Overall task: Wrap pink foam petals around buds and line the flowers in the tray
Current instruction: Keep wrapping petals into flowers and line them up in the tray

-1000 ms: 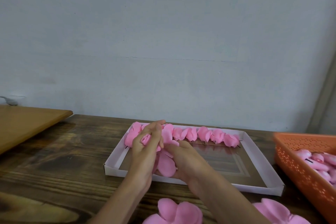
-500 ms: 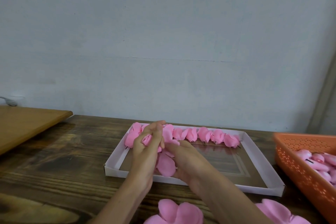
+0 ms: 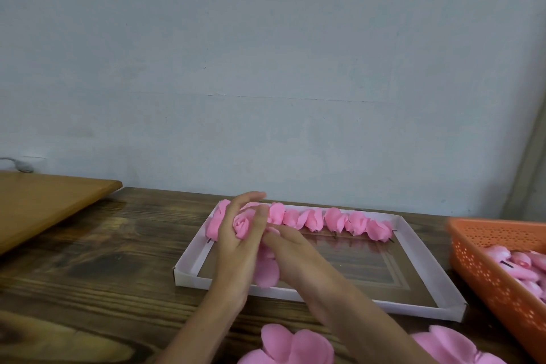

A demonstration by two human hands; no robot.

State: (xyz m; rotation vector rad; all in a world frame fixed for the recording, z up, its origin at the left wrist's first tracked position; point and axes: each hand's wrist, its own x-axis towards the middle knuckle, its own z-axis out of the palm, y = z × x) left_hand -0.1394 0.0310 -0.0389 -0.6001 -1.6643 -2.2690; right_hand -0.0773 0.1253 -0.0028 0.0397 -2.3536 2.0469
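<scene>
An orange perforated basket (image 3: 484, 263) of pink buds sits right of the tray (image 3: 428, 251). A tan board (image 3: 44, 201) lies to the left, and flat petal cutouts (image 3: 295, 346) lie nearest us on the dark grained table (image 3: 88, 269). Our wrists cover the tray's near-left part. The tray is shallow white card, with a row of soft foam flowers (image 3: 334, 220) along its far wall. Above its left end our left hand (image 3: 236, 248) grips the flower (image 3: 243, 223), fingers and thumb curled round it. Our right hand (image 3: 295, 257) hides its fingertips, so we cannot tell its hold. Since a moment ago the left fingers have parted, baring the rolled centre.
</scene>
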